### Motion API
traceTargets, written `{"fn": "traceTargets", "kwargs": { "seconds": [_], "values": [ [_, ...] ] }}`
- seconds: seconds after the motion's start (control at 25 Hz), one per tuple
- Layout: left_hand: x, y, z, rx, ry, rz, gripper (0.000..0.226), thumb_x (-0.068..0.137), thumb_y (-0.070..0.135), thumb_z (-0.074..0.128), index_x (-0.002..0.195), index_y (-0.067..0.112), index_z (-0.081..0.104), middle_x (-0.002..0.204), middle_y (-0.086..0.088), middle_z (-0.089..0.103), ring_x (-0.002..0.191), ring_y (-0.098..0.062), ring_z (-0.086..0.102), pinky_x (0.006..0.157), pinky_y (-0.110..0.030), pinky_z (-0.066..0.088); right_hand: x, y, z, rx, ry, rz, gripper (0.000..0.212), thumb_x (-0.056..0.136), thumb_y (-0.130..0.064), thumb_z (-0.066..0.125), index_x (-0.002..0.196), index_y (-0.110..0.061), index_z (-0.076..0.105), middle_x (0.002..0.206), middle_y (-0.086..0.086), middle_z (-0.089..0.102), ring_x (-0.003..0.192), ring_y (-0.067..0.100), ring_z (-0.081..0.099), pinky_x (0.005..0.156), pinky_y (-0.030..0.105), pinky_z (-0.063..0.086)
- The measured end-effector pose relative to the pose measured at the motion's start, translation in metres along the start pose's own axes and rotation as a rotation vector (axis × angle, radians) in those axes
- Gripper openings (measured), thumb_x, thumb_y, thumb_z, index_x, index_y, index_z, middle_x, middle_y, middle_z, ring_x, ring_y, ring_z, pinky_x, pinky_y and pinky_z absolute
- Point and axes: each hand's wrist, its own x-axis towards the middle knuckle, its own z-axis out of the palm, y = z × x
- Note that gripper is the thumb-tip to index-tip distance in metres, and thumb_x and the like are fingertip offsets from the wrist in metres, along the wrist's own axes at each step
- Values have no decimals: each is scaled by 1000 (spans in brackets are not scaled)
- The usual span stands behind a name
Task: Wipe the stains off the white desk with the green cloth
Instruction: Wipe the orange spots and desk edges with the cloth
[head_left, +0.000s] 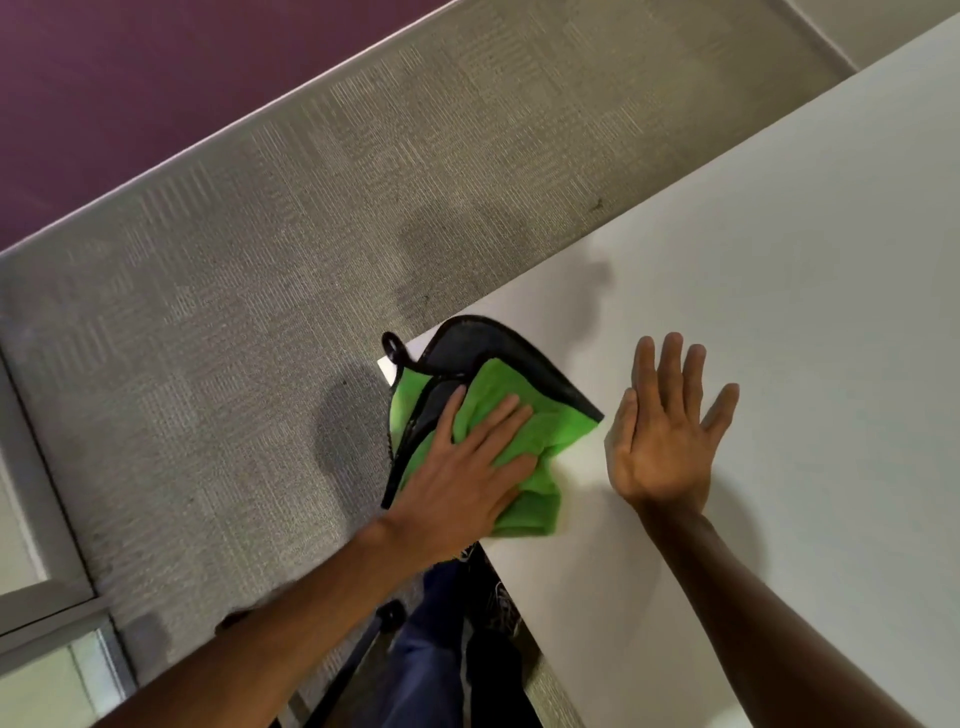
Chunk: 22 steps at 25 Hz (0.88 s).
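Note:
The green cloth (540, 415), with a dark grey side and black trim, lies crumpled over the near left corner of the white desk (779, 270) and partly hangs past its edge. My left hand (467, 473) presses flat on top of the cloth, fingers bunching the fabric. My right hand (667, 431) rests palm down on the bare desk just right of the cloth, fingers spread, holding nothing. A faint grey smudge (595, 296) shows on the desk beyond the cloth; I cannot tell if it is a stain or a shadow.
Grey carpet (260, 291) covers the floor left of the desk, with a purple wall (130, 78) and white baseboard beyond. My legs in blue trousers (426, 639) and a black chair base (363, 649) are below the desk's near edge.

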Motion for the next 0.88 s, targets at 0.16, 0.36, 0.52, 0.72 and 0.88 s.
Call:
{"fn": "traceTargets", "kwargs": {
  "seconds": [0.16, 0.36, 0.52, 0.72, 0.88],
  "values": [
    [21, -15, -11, 43, -12, -107, 39, 94, 55, 43, 120, 27, 52, 159, -13, 35, 151, -29, 24, 110, -75, 16, 1, -2, 0, -9, -13, 14, 59, 110, -30, 24, 166, -17, 13, 175, 9, 10, 162, 31, 8, 126, 66, 12],
    [102, -51, -35, -76, 33, -411, 61, 93, 52, 15, 132, 18, 47, 156, -17, 36, 150, -32, 27, 114, -72, 16, 0, -1, 3, 17, -16, 15, 58, 110, -31, 20, 166, -17, 14, 175, 8, 11, 163, 31, 7, 126, 68, 11],
    [107, -48, -28, -86, 177, -375, 39, 97, 38, 39, 126, 15, 52, 145, -21, 48, 138, -34, 45, 107, -63, 33, 1, 1, 5, 12, -26, 7, 58, 110, -31, 19, 166, -18, 12, 175, 8, 10, 163, 31, 6, 126, 68, 10],
    [26, -1, -7, 25, 157, -96, 33, 92, 41, 40, 119, 23, 51, 148, -15, 50, 139, -29, 46, 112, -59, 30, 0, 2, 1, 55, -6, 53, 61, 106, -22, 24, 165, -11, 17, 174, 10, 15, 162, 29, 12, 126, 67, 14],
    [16, 0, -3, 72, 67, 49, 35, 92, 46, 40, 118, 26, 51, 152, -15, 46, 144, -29, 40, 114, -63, 27, -1, -1, -1, 71, 18, 146, 62, 104, -23, 24, 164, -8, 20, 173, 12, 17, 162, 31, 14, 127, 66, 13]
  ]
}}
